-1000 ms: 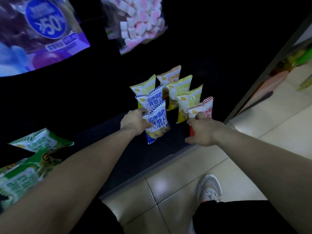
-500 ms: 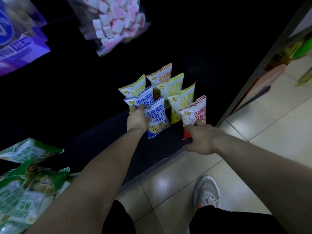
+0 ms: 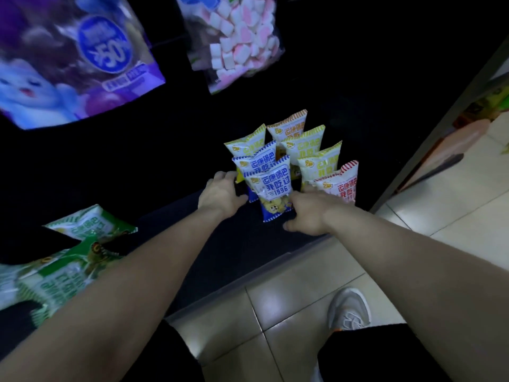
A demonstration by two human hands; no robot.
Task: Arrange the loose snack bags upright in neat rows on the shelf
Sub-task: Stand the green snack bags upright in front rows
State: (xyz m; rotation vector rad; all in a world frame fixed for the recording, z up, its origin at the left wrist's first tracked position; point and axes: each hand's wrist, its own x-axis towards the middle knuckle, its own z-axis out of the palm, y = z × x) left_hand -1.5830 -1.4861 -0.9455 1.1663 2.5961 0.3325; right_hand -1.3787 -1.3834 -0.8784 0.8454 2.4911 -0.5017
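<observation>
The snack bags (image 3: 271, 186) are glossy, crinkled plastic film on a dark matt shelf (image 3: 220, 257). At twelve o'clock, the marshmallow bag (image 3: 239, 42) is clear plastic. At five o'clock, smooth floor tiles (image 3: 289, 299) shine; my shoe (image 3: 349, 307) looks like mesh cloth.

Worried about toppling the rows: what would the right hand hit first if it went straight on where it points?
The right hand would likely meet the front blue bag first; depth is unclear.
</observation>
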